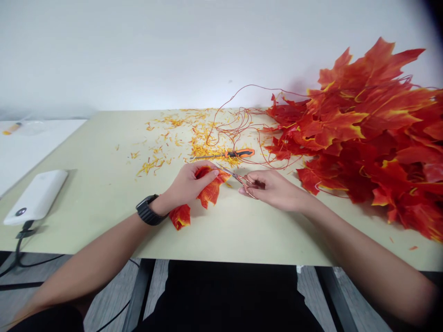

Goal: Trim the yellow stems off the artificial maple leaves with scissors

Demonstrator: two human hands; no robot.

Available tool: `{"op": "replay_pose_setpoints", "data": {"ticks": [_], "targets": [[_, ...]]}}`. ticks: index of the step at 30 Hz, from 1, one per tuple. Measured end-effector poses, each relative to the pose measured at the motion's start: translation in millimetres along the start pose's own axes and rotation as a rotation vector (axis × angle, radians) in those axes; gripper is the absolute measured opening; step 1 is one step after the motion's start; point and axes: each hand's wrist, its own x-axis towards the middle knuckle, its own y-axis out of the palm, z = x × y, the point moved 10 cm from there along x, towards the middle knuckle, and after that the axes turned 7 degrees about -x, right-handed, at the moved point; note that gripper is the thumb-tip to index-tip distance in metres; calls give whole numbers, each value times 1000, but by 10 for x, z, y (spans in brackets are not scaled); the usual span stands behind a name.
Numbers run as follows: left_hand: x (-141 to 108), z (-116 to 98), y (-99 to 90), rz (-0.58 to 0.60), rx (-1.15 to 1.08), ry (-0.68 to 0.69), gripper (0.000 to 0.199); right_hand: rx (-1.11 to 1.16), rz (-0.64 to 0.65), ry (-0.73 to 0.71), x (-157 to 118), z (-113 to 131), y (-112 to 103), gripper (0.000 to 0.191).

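My left hand (188, 184) is closed on a red-orange artificial maple leaf (209, 193), its thumb pressing near the upper edge. Part of that leaf is hidden under the palm, and a lobe sticks out below the wrist. In my right hand (273, 186) is a small pair of scissors (244, 180) with rose-gold handles. The blades point left and meet the leaf's edge close to my left thumb. Whether the blades are apart is hard to make out. Just beyond both hands lies a screwdriver (240, 153) with an orange and black handle.
Yellow and orange scraps (204, 138) are strewn across the table (104, 152). A large heap of red maple leaves (374, 138) fills the right side, with thin red cord (238, 121) trailing left. A white power bank (38, 196) with a black cable sits at left.
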Motion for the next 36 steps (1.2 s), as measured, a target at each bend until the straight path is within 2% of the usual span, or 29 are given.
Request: {"op": "replay_pose_setpoints", "data": {"ticks": [10, 36], "targets": [[-6, 10, 39, 46, 38, -40, 32, -6, 46, 26, 21, -58, 50, 57], [-7, 33, 40, 35, 14, -72, 34, 68, 50, 20, 25, -78, 78, 46]]}}
